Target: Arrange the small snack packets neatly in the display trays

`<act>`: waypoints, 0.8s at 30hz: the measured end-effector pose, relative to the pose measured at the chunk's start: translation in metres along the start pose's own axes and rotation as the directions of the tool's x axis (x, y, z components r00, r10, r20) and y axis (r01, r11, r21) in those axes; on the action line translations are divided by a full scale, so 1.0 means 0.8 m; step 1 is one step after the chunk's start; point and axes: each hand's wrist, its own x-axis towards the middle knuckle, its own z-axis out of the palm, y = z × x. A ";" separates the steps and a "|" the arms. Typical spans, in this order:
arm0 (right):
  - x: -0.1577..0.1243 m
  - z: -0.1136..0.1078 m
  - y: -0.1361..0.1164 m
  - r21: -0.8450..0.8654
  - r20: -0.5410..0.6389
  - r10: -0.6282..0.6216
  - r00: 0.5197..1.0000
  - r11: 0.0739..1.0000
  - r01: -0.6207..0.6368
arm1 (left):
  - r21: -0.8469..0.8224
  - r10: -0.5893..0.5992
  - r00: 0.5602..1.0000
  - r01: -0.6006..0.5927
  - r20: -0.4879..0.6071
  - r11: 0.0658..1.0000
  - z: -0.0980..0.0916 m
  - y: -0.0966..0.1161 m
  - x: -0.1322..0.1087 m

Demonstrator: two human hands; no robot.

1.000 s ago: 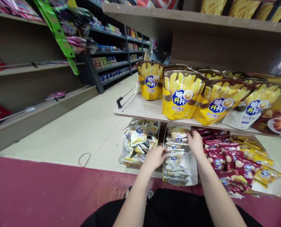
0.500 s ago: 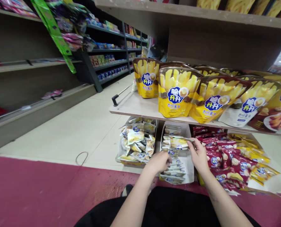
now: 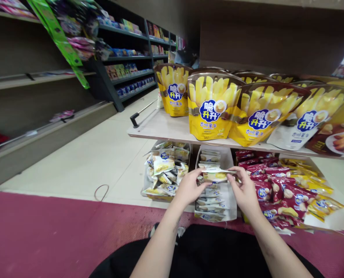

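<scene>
A small snack packet point(image 3: 215, 176) is held flat above the middle box point(image 3: 230, 204), one end in each hand. My left hand point(image 3: 191, 188) grips its left end, thumb below and fingers above. On the right end, my right hand point(image 3: 245, 190) pinches it between thumb and fingers. Beneath the hands, similar packets point(image 3: 210, 204) stand in a row inside that white box. Left of it, another box holds a loose heap of the same pale packets point(image 3: 163, 162). Red packets point(image 3: 284, 193) and yellow packets point(image 3: 310, 179) fill a wider box to the right.
Large yellow snack pouches point(image 3: 214, 112) stand on the low shelf board point(image 3: 160, 125) just above the boxes. A rod with a black end point(image 3: 134, 119) sticks out at its left corner. Shelving point(image 3: 122, 65) stands at the back left. Red matting point(image 3: 58, 231) covers the near floor.
My left hand has moved up and taken the packet's left end. The packet has tipped flatter between both hands. The view has shifted slightly.
</scene>
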 end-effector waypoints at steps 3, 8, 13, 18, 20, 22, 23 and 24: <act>-0.012 -0.011 -0.002 -0.337 0.069 0.147 0.987 0.934 -0.116 | 0.071 -0.078 0.997 0.077 0.010 0.995 -0.005 -0.014 0.000; -0.047 -0.003 -0.026 -0.799 0.449 0.495 0.744 0.594 0.087 | 0.092 -0.195 0.975 0.186 0.107 0.978 -0.018 -0.032 -0.002; -0.069 0.048 -0.040 -0.825 0.503 0.408 0.761 0.488 0.283 | 0.222 -0.208 0.927 0.142 0.311 0.965 -0.002 -0.031 -0.002; -0.064 0.066 -0.020 -0.769 0.598 0.370 0.711 0.515 0.378 | 0.379 -0.232 0.927 0.109 0.295 0.919 0.019 -0.032 -0.001; -0.056 0.060 -0.011 -0.724 0.652 0.360 0.667 0.557 0.407 | 0.401 -0.239 0.929 0.112 0.284 0.909 0.020 -0.031 -0.002; -0.046 0.051 -0.006 -0.689 0.689 0.346 0.636 0.585 0.428 | 0.427 -0.250 0.927 0.113 0.280 0.897 0.019 -0.029 -0.003; -0.042 0.047 -0.005 -0.685 0.695 0.344 0.631 0.583 0.436 | 0.439 -0.254 0.926 0.112 0.280 0.892 0.018 -0.028 -0.003; -0.039 0.043 -0.006 -0.689 0.694 0.345 0.632 0.572 0.444 | 0.449 -0.258 0.925 0.111 0.280 0.887 0.018 -0.027 -0.003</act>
